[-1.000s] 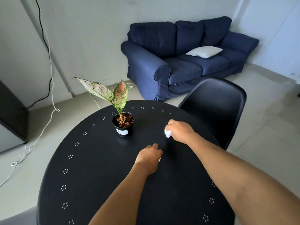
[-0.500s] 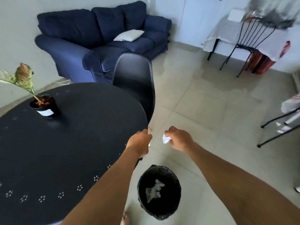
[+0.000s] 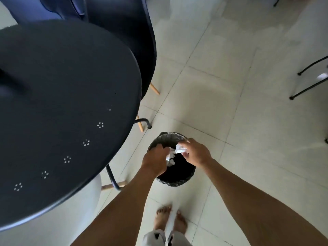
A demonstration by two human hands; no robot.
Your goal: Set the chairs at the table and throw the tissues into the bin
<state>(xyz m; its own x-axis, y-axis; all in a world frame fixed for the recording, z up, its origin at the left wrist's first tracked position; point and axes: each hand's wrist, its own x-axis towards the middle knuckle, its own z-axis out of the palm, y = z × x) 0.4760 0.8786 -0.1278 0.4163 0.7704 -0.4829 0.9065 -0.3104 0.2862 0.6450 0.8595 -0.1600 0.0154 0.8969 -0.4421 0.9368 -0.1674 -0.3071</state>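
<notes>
A small round bin with a black liner stands on the tiled floor, just right of the round black table. Both my hands hover over its mouth. My right hand pinches a crumpled white tissue above the rim. My left hand is curled, with another white tissue at its fingertips; whether part of that white lies inside the bin is unclear. A black shell chair with wooden legs is pushed in at the table's far side.
A white chair sits under the table's near edge, by a black table leg. My bare feet stand just short of the bin. Black wire chair legs stand at the right. A blue sofa shows at the top left.
I have turned from the table and looked down. Both hands carried the tissues off the tabletop and lowered them over the bin.
</notes>
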